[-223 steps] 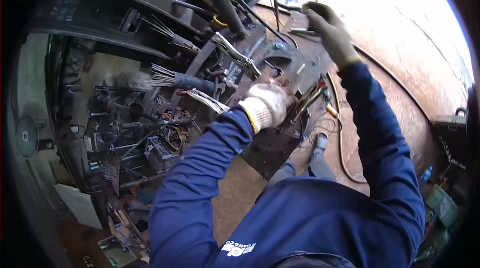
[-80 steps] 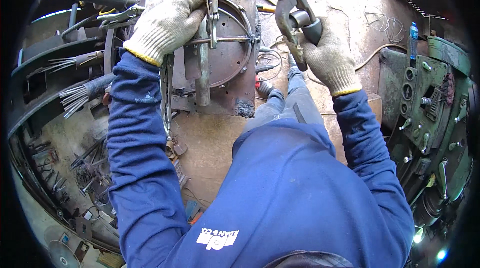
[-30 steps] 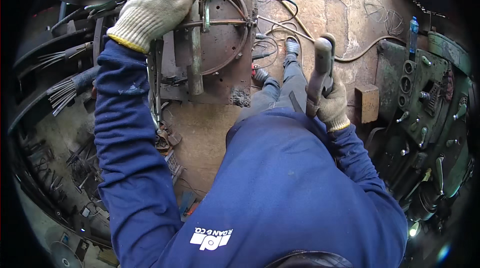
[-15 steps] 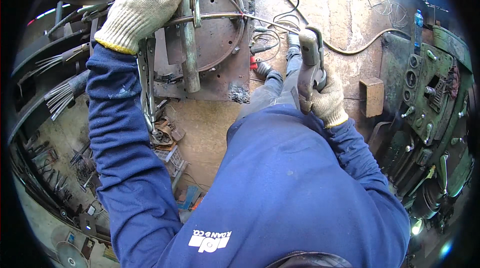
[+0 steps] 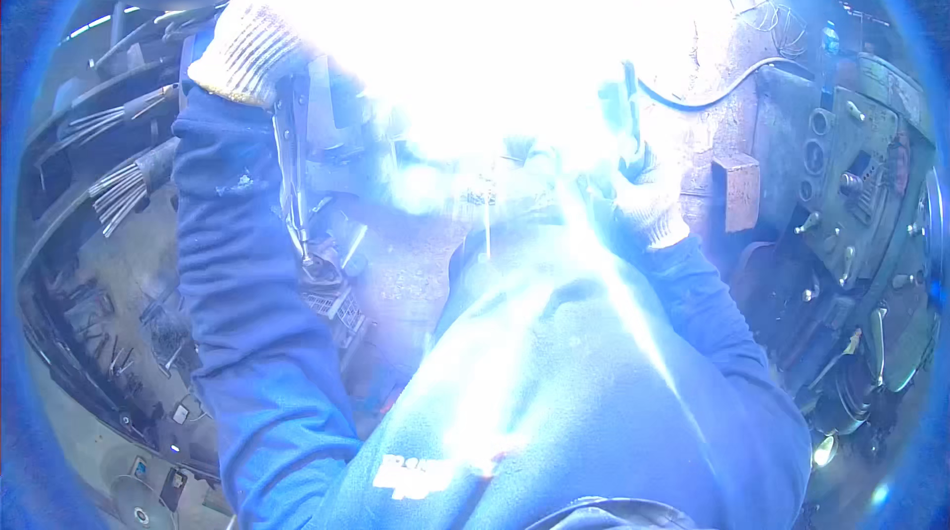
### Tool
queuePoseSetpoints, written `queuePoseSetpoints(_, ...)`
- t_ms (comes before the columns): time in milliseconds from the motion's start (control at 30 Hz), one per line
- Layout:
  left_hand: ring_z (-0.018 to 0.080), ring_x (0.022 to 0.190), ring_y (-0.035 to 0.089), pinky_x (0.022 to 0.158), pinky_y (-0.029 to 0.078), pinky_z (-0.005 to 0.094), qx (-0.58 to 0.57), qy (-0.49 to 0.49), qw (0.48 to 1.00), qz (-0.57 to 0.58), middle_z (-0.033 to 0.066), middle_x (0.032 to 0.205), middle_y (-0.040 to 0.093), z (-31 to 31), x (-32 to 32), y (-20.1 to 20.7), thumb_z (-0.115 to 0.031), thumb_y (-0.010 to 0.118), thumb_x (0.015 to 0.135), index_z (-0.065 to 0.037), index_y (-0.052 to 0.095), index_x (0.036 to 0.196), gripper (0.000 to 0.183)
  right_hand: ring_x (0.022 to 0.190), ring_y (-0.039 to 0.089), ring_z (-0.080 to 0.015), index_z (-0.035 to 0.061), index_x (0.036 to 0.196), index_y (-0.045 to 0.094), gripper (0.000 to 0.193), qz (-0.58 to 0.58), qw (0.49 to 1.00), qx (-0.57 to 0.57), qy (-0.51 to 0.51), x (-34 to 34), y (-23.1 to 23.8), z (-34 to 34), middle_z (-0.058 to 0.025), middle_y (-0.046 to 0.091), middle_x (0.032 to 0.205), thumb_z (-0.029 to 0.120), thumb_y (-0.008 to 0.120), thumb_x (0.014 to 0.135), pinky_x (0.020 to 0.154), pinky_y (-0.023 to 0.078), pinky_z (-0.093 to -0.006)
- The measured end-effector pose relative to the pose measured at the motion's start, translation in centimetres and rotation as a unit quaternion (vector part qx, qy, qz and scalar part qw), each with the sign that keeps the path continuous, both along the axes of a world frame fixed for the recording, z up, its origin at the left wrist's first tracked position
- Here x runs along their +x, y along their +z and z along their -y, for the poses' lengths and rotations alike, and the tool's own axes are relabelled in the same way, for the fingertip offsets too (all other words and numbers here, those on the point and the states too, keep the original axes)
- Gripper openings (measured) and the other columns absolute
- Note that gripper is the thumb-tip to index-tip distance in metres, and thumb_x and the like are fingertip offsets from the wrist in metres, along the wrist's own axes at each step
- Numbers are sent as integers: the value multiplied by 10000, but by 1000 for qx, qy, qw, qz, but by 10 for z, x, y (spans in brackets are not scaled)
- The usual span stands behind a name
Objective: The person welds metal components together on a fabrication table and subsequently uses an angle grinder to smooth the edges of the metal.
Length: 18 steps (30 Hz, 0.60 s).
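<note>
A blinding white-blue arc glare [image 5: 475, 25] covers the top middle, hiding the metal plate and curved bar seen there earlier. My left hand [image 5: 252, 50], in a knitted work glove, reaches into the glare at upper left; its fingers are washed out. Beside its wrist hangs a pair of locking pliers [image 5: 292, 164]. On the right, my gloved right hand [image 5: 655, 198] is closed round a welding electrode holder [image 5: 630, 119], of which only a bluish edge shows. The rod's tip is lost in the light.
Racks with thin rods [image 5: 124, 189] stand at the left. A crate [image 5: 341, 312] sits on the floor below the pliers. At right are a rusty block [image 5: 737, 192], a cable [image 5: 708, 102] and a green machine [image 5: 851, 184] with levers.
A bright arc has flared up, whiting out the plate, the curved bar and my left fingers. Both forearms stay almost where they were.
</note>
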State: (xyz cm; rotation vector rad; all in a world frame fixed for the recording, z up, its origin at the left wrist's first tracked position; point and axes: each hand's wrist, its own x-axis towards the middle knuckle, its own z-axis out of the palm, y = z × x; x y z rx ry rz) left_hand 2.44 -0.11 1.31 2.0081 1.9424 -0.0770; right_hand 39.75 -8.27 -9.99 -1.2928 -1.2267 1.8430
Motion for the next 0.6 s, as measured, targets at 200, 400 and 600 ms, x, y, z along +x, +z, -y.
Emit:
queuePoseSetpoints(200,285,966,712,897,537,397,114,-94,987,-61,159,1054,730,9,-27,-12,-279,549,1008,-81,655,1271,346,963,642,-146,16,1421,513,494,-21,995,88,39,9,-28,4,-77,655,1178,-28,605,938,807,551,-298)
queuePoseSetpoints(400,271,964,711,895,535,397,-15,33,999,31,156,1053,730,2,1,-1,-315,558,1006,-82,657,1267,363,804,636,-94,34,1125,600,312,49,996,69,20,2,10,-1,-5,659,905,103,764,869,712,524,-270)
queuePoseSetpoints(600,274,936,715,853,549,391,-17,34,999,-3,157,1020,721,4,8,10,-249,501,988,-103,669,1230,330,843,671,-117,19,1163,631,389,85,995,54,24,18,-12,-4,-31,706,947,81,798,817,767,541,-280)
